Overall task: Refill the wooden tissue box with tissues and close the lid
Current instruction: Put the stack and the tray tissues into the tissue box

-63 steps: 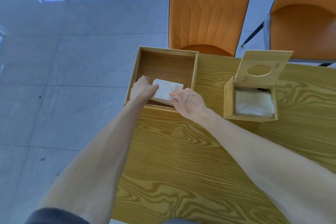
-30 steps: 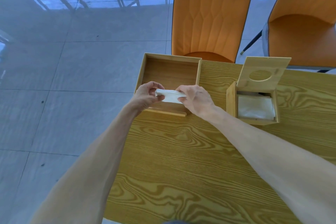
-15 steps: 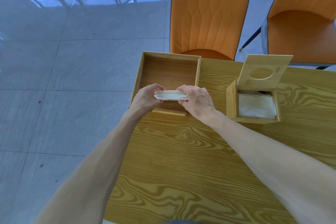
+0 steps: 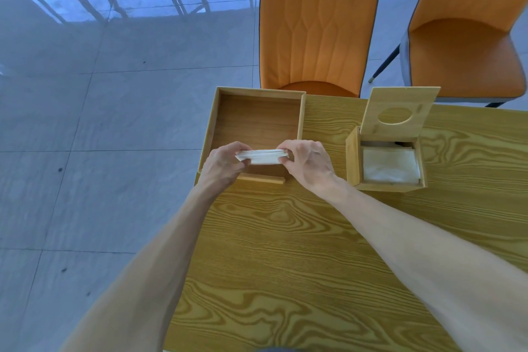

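Observation:
A flat stack of white tissues (image 4: 261,156) is held level between my left hand (image 4: 224,164) and my right hand (image 4: 310,164), one hand on each end. The stack hovers over the near edge of a shallow wooden tray (image 4: 258,118), whose floor is bare. To the right stands the wooden tissue box (image 4: 354,160) with its lid (image 4: 400,114) tipped up at the back; the lid has a round hole. White tissues (image 4: 390,166) lie inside the box.
Everything rests on a yellow wood-grain table (image 4: 300,266), and the tray sits at its far left corner. Two orange chairs (image 4: 318,23) (image 4: 468,37) stand behind the table. Grey tiled floor (image 4: 85,151) lies to the left.
The tissue stack has come up out of the tray in both hands and now hangs level above the tray's near edge. The tissue box and its lid have not moved.

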The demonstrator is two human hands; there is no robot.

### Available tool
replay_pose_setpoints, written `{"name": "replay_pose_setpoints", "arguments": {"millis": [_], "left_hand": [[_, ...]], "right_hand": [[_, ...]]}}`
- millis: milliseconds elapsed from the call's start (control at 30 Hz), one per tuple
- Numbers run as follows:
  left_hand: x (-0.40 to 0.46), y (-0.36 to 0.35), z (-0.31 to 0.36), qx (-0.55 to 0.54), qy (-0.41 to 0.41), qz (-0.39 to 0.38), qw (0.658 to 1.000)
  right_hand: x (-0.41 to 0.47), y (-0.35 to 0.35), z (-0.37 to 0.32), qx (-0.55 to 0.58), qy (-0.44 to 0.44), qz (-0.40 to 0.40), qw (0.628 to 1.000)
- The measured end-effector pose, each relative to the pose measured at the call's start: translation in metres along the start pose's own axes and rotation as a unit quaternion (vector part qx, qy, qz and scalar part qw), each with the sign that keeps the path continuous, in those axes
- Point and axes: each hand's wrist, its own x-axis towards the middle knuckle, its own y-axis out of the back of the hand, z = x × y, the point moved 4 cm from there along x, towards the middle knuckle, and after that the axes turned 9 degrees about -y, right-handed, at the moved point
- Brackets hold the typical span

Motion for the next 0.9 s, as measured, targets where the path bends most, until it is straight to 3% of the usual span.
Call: {"name": "replay_pose_setpoints", "arguments": {"millis": [600, 900], "left_hand": [[-0.029, -0.07, 0.119, -0.161, -0.042, 0.057, 0.984], [-0.022, -0.124, 0.178, -0.186, -0.043, 0.077, 0.979]], "right_hand": [[-0.068, 0.107, 0.098, 0.229, -0.098, 0.074, 0.966], [-0.081, 0.141, 0.167, 0.246, -0.179, 0.122, 0.945]]}}
